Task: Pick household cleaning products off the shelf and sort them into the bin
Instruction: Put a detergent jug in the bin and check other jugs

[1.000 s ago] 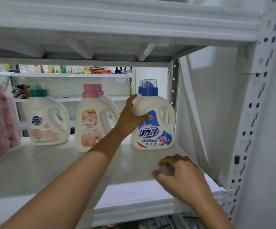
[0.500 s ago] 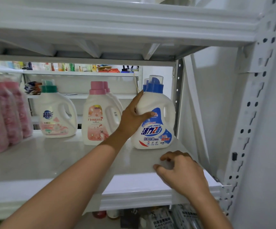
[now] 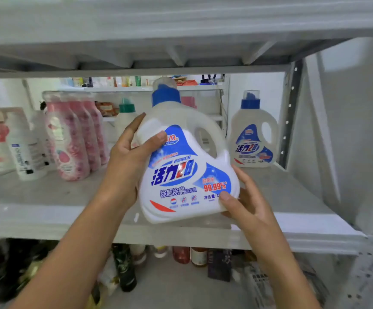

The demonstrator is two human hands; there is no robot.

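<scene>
**A:** Where's the detergent jug?

**B:** Clear of the shelf, tilted, in the air in front of its edge. My left grip wraps its shoulder, thumb across the label. My right grip cups the bottom corner, thumb pressed on the front.

**A:** How will it handle?

**B:** If full, heavy, I'd judge. The walls are stiff and the plastic is smooth, so it's likely slippery. The moulded handle below the blue cap would be the surer hold.

**A:** The label?

**B:** "POWER", "活力28", "99.99%", "除菌除螨". A twin jug stands at the back right.
</scene>
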